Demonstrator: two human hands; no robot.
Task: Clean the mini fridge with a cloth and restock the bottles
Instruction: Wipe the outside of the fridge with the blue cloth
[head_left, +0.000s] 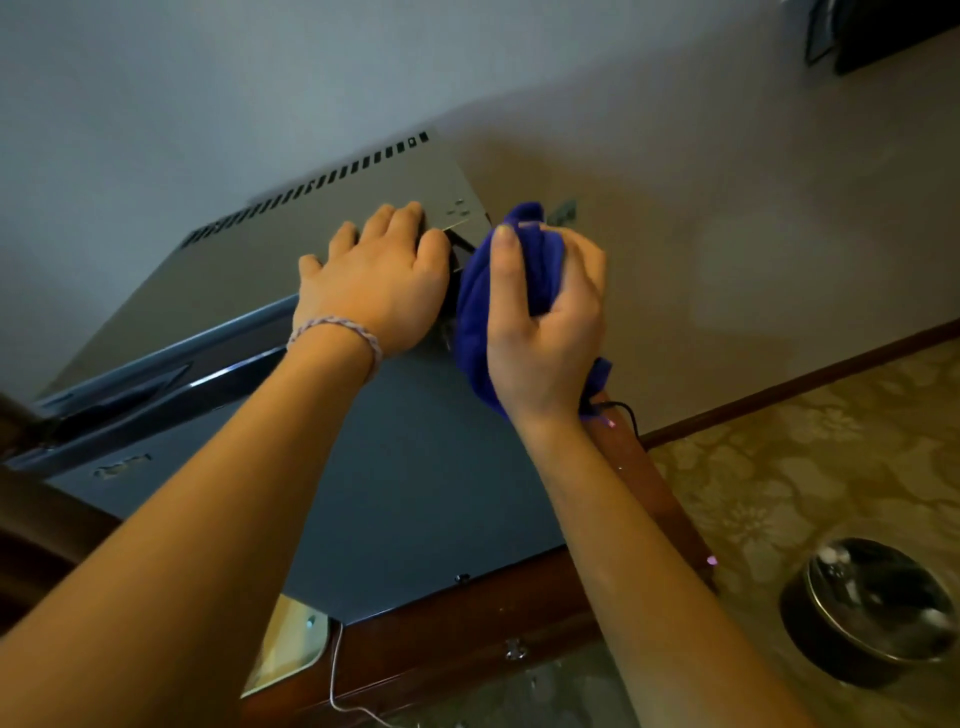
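The mini fridge (395, 467) fills the middle of the view, seen from above: a dark grey door face toward the camera and a lighter top panel with a row of vent slots (306, 187) along its back edge, close to the pale wall (727, 182). It sits inside a brown wooden frame (467, 618), whose edge runs under the door's lower corner. To the right lies a floor with a pale floral pattern (831, 467), and on it stands a round dark pot with a shiny lid (867, 613). A thin white cord (335, 670) hangs across the wood at the bottom.

The left hand (374, 291) lies on the fridge top at the hinge corner, fingers curled over the edge of the door gap; a braided bracelet (337, 332) circles the wrist. The right hand (545, 332) grips a bunched blue cloth (498, 280), thumb up along it and fingers wrapped round, just beside the left hand at the fridge's right corner. The hands and the cloth hide the hinge area, and no bottles show
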